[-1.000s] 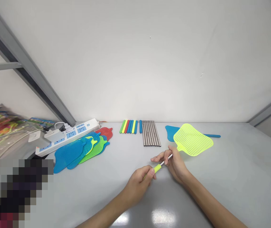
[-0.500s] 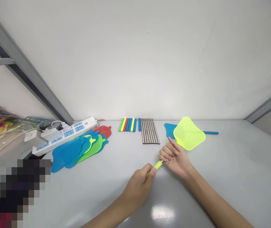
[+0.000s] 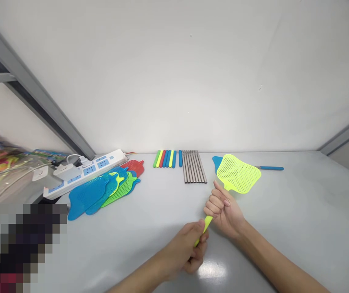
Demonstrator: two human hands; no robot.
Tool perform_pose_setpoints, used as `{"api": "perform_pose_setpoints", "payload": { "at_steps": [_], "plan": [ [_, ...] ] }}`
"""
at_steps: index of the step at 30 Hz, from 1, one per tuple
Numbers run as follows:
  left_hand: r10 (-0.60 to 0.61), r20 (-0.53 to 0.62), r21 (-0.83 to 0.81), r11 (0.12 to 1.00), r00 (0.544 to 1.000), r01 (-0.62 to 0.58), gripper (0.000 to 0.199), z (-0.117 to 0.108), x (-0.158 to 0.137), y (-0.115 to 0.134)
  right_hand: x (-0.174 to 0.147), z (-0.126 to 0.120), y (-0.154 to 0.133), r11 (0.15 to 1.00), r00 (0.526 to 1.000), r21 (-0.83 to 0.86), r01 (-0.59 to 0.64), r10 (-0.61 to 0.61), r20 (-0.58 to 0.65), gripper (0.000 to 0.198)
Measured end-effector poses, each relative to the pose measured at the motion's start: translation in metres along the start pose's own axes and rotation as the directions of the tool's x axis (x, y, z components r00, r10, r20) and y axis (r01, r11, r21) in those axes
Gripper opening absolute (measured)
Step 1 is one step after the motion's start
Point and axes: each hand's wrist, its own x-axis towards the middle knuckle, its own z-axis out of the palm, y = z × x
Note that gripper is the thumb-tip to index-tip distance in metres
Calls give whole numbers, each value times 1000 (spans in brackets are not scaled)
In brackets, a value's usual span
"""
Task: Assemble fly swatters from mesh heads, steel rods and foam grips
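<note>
We are holding the yellow fly swatter above the surface, our right hand fisted around its rod just under the mesh head, our left hand wrapping its grip around the yellow handle sleeve at about 7 o'clock from it. If we are pushing off-axis, the thin rod could be bending or the sleeve slipping, and the head could be swinging into the blue swatter lying just behind at 12 o'clock.

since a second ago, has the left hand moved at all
Yes. The left hand has drawn back toward the person, farther from the row of metal rods, gripping the yellow swatter handle.
</note>
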Motion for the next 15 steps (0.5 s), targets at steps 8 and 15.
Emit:
{"api": "perform_pose_setpoints", "payload": {
  "at_steps": [8, 15],
  "plan": [
    [-119, 256, -268, 945, 959, 188, 31, -18, 2, 9, 0, 5, 0, 998, 998, -19, 61, -61, -1, 50],
    [68, 113, -121, 991, 991, -54, 27, -10, 5, 8, 4, 7, -6, 994, 998, -88, 60, -58, 22, 35]
  ]
}}
